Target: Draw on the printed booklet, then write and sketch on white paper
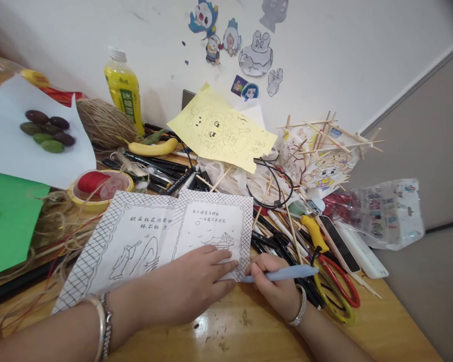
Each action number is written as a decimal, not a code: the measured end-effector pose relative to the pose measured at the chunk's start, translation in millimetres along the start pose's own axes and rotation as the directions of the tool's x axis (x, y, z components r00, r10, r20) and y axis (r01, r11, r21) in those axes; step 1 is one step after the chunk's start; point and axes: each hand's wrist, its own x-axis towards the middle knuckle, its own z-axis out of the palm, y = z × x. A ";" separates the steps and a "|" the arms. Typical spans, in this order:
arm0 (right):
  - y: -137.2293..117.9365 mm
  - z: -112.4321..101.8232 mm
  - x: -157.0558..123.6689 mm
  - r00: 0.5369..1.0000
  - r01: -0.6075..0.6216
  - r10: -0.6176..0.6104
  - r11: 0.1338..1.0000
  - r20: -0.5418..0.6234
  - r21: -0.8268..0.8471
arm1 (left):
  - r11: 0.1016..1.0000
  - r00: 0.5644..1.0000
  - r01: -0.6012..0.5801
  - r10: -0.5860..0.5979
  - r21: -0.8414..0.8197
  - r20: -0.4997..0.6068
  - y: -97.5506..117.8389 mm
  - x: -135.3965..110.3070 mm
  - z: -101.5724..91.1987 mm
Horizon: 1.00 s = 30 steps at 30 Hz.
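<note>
A folded white paper [143, 251] with ink drawings, handwritten Chinese characters and a cross-hatched border lies on the table in front of me. My left hand [189, 284] rests flat across the lower part of its right panel, fingers stretched toward the right edge, covering some of the drawing. Beside that panel's lower right corner, my right hand [274, 281] is closed around a light blue pen [292, 273]. The pen's tip end points left, at the paper's edge; whether it touches the sheet I cannot tell.
Markers [173, 173], a banana [153, 147] and a yellow drink bottle [124, 88] stand or lie behind the paper. Red-and-yellow scissors [337, 281] and a phone [338, 244] are at the right. Red thread [92, 182], twine and a green sheet [11, 221] crowd the left.
</note>
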 end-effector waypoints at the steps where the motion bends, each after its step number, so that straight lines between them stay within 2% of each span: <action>1: -0.3 -0.2 -0.1 1.000 0.004 -0.004 1.000 0.013 -0.003 | 1.000 1.000 0.001 -0.001 0.000 0.002 0.1 0.0 0.3; 6: -0.5 -0.3 0.0 1.000 0.007 -0.006 1.000 0.024 -0.029 | 1.000 1.000 0.010 -0.010 0.004 0.001 0.5 -0.2 1.2; 11: 0.6 0.2 -0.2 0.999 -0.025 0.023 0.998 -0.032 -0.055 | 1.000 1.000 0.002 -0.002 0.009 -0.006 -0.3 -0.6 0.8; 14: 1.5 0.5 -0.8 1.000 -0.003 0.003 0.999 -0.008 -0.050 | 1.000 1.000 -0.001 0.001 0.005 -0.007 -0.3 -0.6 1.1; 20: 5.2 1.0 -0.9 0.997 -0.068 0.068 0.998 -0.040 0.003 | 1.000 1.000 -0.004 0.004 0.014 -0.004 -0.4 -0.1 -0.2; 30: 3.3 -0.5 0.1 0.999 0.005 -0.007 0.998 -0.038 -0.057 | 1.000 1.000 -0.012 0.012 0.017 -0.007 -1.2 -3.1 2.8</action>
